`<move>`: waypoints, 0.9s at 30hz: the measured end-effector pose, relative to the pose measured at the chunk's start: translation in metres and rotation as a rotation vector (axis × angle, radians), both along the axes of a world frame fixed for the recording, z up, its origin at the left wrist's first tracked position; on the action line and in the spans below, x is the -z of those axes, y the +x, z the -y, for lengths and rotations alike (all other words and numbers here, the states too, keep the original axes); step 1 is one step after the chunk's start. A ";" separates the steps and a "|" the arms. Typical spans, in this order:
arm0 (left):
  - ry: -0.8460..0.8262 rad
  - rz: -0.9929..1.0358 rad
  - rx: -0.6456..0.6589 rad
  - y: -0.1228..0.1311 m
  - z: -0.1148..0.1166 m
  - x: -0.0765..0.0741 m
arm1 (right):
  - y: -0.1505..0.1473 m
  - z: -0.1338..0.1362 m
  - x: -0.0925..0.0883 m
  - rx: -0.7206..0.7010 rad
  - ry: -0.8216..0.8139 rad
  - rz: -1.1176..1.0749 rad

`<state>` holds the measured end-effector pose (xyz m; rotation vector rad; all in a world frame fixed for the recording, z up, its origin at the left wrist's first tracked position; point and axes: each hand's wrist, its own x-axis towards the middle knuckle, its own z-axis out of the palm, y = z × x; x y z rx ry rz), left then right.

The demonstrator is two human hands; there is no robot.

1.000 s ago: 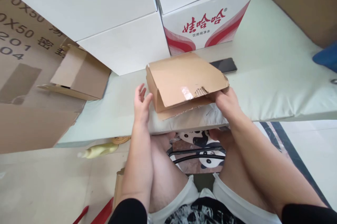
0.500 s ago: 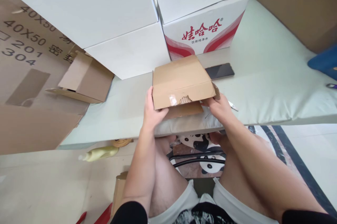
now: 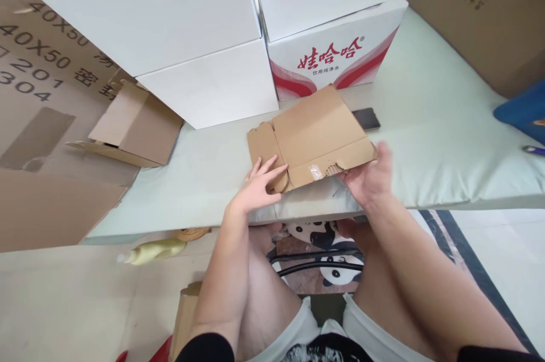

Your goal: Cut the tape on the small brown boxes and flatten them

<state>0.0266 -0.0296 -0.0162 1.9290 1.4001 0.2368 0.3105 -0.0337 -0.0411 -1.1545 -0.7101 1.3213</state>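
Observation:
A brown cardboard box [image 3: 319,123], pressed nearly flat, lies tilted at the front of the green-covered surface. Its front edge is torn and bears a bit of clear tape. On its left side a flap is spread outward, and my left hand [image 3: 259,185] rests there with fingers stretched apart. My right hand [image 3: 368,177] grips the front right corner, fingers beneath the edge and thumb raised beside it. Those right fingers are partly hidden under the cardboard. Behind the box, a dark phone [image 3: 367,118] is partly covered by it.
White cartons [image 3: 204,84] and a red-and-white water carton [image 3: 336,61] stand behind. A small open box [image 3: 140,123] is at left, beside a large brown carton [image 3: 38,140]. At right are a blue object [image 3: 523,104] and another brown carton [image 3: 481,16]. A yellowish bottle [image 3: 157,251] lies on the floor.
The box has turned and shifted right, and its left flap now lies out flat. My left hand went from gripping its left side to lying spread on the flap. My right hand moved slightly right.

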 end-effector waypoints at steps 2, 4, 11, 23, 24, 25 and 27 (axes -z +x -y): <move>-0.001 0.092 -0.044 -0.001 -0.002 0.003 | -0.002 -0.002 0.000 0.129 -0.075 -0.011; 0.076 0.267 -0.268 -0.002 -0.006 0.009 | -0.005 -0.002 -0.002 0.228 -0.070 -0.070; -0.147 0.988 -0.818 -0.010 -0.017 0.010 | -0.006 0.019 -0.038 -0.027 0.111 -0.130; -0.237 0.790 -0.451 0.017 -0.015 -0.009 | 0.110 0.113 -0.057 0.149 -0.276 0.289; -0.212 0.791 -0.473 0.022 -0.018 -0.007 | 0.116 0.120 -0.063 0.296 -0.262 0.311; -0.188 0.792 -0.494 0.026 -0.021 -0.006 | 0.122 0.126 -0.068 0.446 -0.226 0.346; -0.168 0.790 -0.509 0.032 -0.026 -0.003 | 0.133 0.129 -0.078 0.694 -0.115 0.441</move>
